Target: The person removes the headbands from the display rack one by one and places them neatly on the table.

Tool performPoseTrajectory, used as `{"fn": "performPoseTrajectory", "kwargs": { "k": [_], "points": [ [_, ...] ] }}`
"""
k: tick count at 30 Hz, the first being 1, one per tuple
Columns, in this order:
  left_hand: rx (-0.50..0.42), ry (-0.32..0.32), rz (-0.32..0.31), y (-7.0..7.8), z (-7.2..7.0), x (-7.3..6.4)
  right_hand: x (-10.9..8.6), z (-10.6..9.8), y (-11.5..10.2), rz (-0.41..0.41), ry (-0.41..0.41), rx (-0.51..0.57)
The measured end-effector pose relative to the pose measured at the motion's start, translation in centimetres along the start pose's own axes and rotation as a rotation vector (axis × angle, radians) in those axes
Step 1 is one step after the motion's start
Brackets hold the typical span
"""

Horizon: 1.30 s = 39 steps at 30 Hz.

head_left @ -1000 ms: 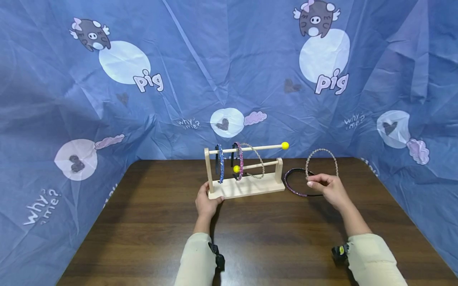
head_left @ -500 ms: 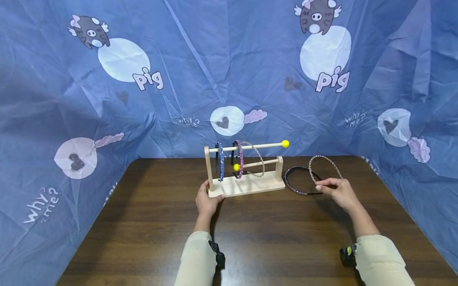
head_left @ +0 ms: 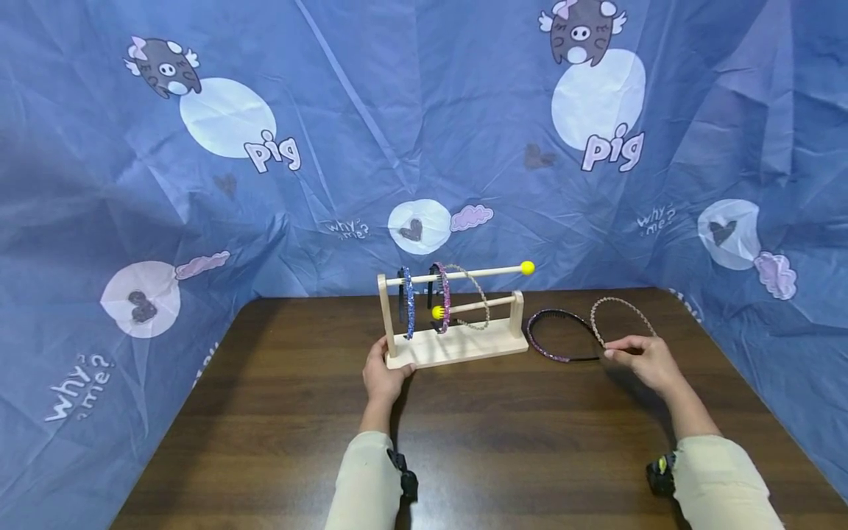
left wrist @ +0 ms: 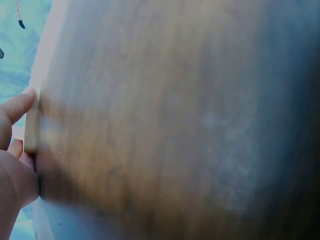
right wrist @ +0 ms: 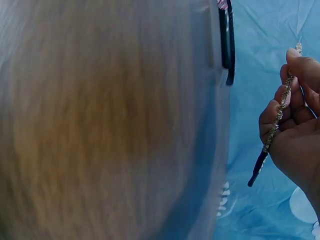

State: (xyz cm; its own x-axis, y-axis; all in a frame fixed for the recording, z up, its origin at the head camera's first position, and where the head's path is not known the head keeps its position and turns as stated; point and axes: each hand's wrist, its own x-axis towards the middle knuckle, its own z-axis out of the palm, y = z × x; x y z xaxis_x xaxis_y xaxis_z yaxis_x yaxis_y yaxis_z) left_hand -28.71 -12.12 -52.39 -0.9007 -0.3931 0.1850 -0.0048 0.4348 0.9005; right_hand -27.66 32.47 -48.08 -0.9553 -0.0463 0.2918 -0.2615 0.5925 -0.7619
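A wooden headband stand [head_left: 457, 352] is at the far middle of the table, with a blue glittery headband [head_left: 410, 305], a pink glittery headband [head_left: 445, 298] and a beaded headband [head_left: 478, 283] hanging on its upper rod. My left hand [head_left: 383, 374] grips the left end of the base, thumb on the front edge; the left wrist view shows the fingers [left wrist: 20, 106] at the base's edge. My right hand [head_left: 648, 362] pinches a second beaded headband [head_left: 619, 300], tilted above the table, its dark tip showing in the right wrist view. Left of that hand lies a purple glittery headband [head_left: 539, 346].
Yellow balls cap the stand's upper rod [head_left: 527, 268] and its lower rod [head_left: 438, 312]. The brown wooden table [head_left: 503, 434] reaches back to a blue printed cloth [head_left: 344, 147], which hangs behind and along both sides.
My right hand has moved right and slightly down with the beaded headband, which now leans lower and clear of the purple headband's middle. The left hand and stand stay put.
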Motion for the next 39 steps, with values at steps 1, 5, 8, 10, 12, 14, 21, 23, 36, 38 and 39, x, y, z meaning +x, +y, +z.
{"fn": "performPoseTrajectory", "kwargs": {
  "k": [1, 5, 8, 10, 12, 14, 21, 23, 36, 38, 39],
  "points": [
    [-0.001, 0.001, 0.001, 0.0, 0.0, 0.0, -0.1, -0.1, 0.2, 0.009, 0.003, -0.009],
    [-0.002, 0.003, -0.001, 0.0, 0.0, 0.0, -0.3, -0.7, 1.0, 0.030, 0.017, -0.039],
    [0.006, 0.002, -0.001, -0.1, 0.1, 0.0, -0.3, -1.1, 1.5, 0.024, 0.028, -0.058],
    [0.006, 0.001, -0.003, -0.1, 0.1, 0.0, -0.3, -1.3, 1.8, 0.019, 0.034, -0.068],
    [-0.004, 0.002, 0.003, -0.2, 0.2, 0.0, -0.3, -1.4, 2.0, 0.018, 0.035, -0.077],
    [-0.020, 0.007, 0.015, -0.3, 0.2, 0.1, -0.2, -1.6, 2.2, 0.024, 0.032, -0.085],
    [-0.036, 0.027, 0.048, -0.4, 0.3, -0.1, 0.3, -1.7, 3.0, 0.055, 0.016, -0.121],
    [-0.025, 0.001, 0.015, -0.2, 0.1, 0.0, 0.6, -1.6, 3.1, 0.060, 0.014, -0.143],
    [-0.010, -0.009, -0.007, 0.0, -0.1, 0.0, 1.3, -0.9, 4.0, 0.143, 0.002, -0.239],
    [-0.013, -0.007, -0.005, 0.0, 0.0, 0.0, 1.3, -0.8, 4.1, 0.159, 0.005, -0.228],
    [-0.013, -0.006, -0.004, -0.1, 0.0, 0.0, 1.3, -0.8, 4.2, 0.167, 0.007, -0.220]
  ]
}}
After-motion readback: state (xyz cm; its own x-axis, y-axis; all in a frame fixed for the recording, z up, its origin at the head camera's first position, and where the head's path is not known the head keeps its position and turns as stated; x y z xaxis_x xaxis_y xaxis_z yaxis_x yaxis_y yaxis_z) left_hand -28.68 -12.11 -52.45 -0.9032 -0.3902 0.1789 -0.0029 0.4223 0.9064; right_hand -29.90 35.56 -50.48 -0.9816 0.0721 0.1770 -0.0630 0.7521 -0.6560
